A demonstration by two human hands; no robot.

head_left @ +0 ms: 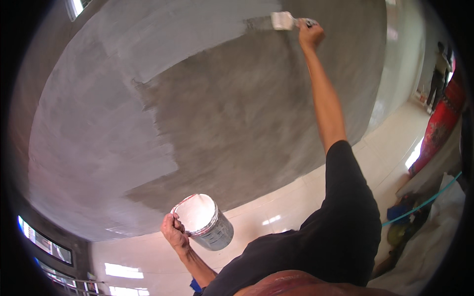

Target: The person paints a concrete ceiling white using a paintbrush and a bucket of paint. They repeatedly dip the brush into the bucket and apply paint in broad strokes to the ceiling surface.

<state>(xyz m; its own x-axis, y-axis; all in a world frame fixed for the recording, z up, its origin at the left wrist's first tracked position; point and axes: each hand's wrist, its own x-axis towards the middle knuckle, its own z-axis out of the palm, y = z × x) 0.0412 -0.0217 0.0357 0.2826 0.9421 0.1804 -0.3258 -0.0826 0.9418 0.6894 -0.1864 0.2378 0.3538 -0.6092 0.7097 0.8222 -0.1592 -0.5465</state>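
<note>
My right hand (311, 35) is raised high at the wall, its fingers closed around the handle of a wide paintbrush (282, 21). The pale, coated bristles meet the wall beside the edge of the wet coat. Lower down, my left hand (176, 232) grips the rim side of a grey bucket (218, 234), which is tilted a little and holds white paint (196, 212). On the wall, a lighter grey coat (98, 128) covers the left and upper part. Darker bare plaster (232, 113) shows in the middle and to the right.
Glossy pale floor tiles (281, 200) run along the wall's foot. To the right hangs or stands a red patterned thing (439, 128), near pale sheeting (439, 232) and a teal hose or cord (429, 199). A person (438, 74) stands far right. Windows (47, 244) are at lower left.
</note>
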